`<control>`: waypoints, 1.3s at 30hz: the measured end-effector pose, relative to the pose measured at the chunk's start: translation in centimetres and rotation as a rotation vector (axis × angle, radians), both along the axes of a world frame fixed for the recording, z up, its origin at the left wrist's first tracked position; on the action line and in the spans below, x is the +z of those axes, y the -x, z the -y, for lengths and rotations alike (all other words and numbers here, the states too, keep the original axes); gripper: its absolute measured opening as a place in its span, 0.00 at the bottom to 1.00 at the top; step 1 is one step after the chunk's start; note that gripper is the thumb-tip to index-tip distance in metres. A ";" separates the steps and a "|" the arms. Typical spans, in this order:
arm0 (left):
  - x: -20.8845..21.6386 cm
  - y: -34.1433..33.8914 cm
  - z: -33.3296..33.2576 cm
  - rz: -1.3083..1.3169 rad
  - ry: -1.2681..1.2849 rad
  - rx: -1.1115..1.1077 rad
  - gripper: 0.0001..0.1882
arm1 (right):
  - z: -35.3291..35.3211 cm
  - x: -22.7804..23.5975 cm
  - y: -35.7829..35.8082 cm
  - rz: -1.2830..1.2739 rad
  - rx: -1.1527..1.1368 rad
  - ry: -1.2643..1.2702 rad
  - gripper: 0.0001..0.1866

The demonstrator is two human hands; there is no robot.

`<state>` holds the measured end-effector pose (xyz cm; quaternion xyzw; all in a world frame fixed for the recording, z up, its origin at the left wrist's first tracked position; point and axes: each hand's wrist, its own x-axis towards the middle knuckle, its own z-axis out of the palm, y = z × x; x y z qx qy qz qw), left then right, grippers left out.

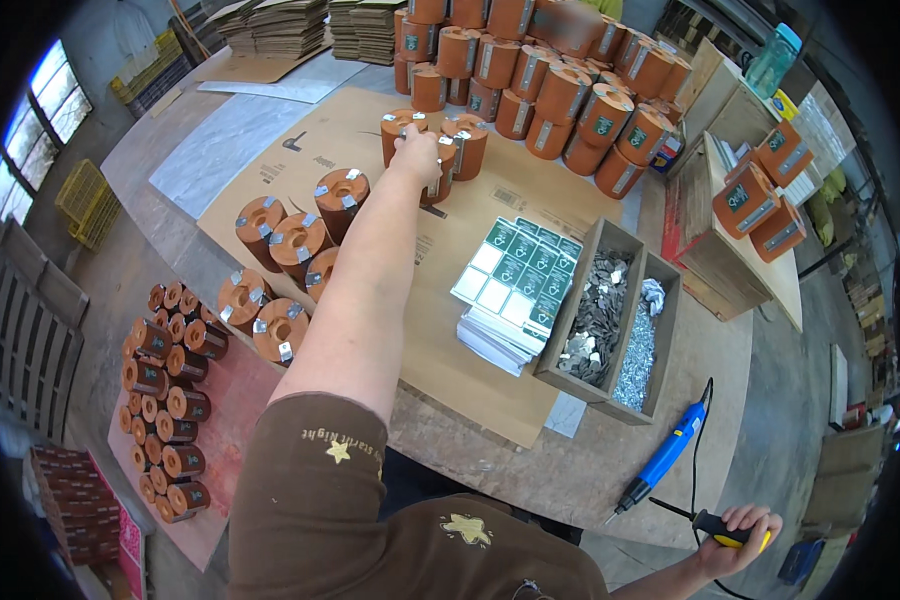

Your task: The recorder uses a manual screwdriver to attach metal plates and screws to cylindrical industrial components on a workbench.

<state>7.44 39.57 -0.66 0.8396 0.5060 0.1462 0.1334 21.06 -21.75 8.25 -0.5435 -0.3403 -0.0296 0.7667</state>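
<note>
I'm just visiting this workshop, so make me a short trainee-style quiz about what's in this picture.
1. Pick one. What does the right hand hold?
A: a green label
B: a screwdriver
C: a water bottle

2. Look at the left hand. True or false: it is over the stack of labels.

3. Fill in: the wooden box holding metal pieces is split into ___ compartments.

Key:
1. B
2. False; it is at the orange-brown cylinders.
3. Two

cylinders [470,150] 40+ | screwdriver [725,529] 1 | power driver [668,448] 1 | tray [574,385] 1
</note>
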 end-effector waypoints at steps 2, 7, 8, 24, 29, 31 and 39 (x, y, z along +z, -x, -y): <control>1.0 -0.2 0.1 -0.099 -0.032 0.020 0.24 | -0.5 -0.1 -0.2 -0.001 -0.025 0.015 0.07; 2.5 -0.1 -1.0 -0.405 -0.057 -0.052 0.25 | -0.7 -0.3 -0.3 0.016 -0.023 0.042 0.07; 3.3 -0.2 -0.6 -0.403 -0.057 -0.050 0.25 | -0.8 -0.2 -0.3 0.018 -0.021 0.042 0.07; 0.7 -6.7 -1.8 -0.270 -0.153 0.128 0.27 | -1.3 2.8 3.0 0.012 -0.292 0.091 0.07; 0.4 -6.5 -3.9 -0.261 -0.157 0.173 0.24 | -3.1 2.9 2.5 0.007 -0.280 0.126 0.08; 0.9 -6.1 -4.5 -0.271 -0.139 0.183 0.24 | -3.3 2.8 2.5 0.022 -0.287 0.139 0.08; 1.7 -6.6 -5.5 -0.282 0.042 0.313 0.25 | -1.2 3.1 3.3 0.054 -0.399 0.236 0.08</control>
